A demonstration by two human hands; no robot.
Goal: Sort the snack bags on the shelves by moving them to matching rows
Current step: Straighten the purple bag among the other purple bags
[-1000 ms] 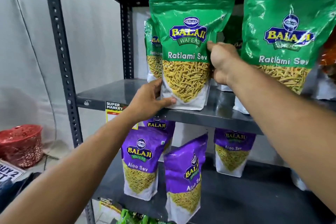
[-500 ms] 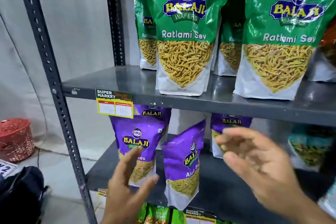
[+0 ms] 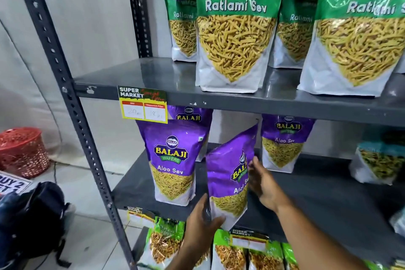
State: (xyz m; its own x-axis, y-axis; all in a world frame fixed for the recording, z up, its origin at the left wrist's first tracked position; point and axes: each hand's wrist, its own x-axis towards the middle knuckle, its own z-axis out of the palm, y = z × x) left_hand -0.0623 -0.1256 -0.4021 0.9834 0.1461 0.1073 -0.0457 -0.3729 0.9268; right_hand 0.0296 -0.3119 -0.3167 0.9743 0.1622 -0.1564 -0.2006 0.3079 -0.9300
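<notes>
Left hand [image 3: 202, 219] cups the bottom left corner of a tilted purple bag [image 3: 230, 180], thumb over the front, fingers behind. Right hand [image 3: 262, 182] lies flat and open vs. the bag's right edge, fingers spread, not clenched. Bag stands on the middle shelf [image 3: 317, 199], leaning right, just beside another purple bag [image 3: 173, 160].

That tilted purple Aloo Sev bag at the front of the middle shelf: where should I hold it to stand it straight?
Hold the tilted Aloo Sev bag by its two side edges from the front: left hand at the lower left corner, right hand on the right edge. It is a flat pouch turned askew, so an opposed grip on the edges probably controls rotation best.
</notes>
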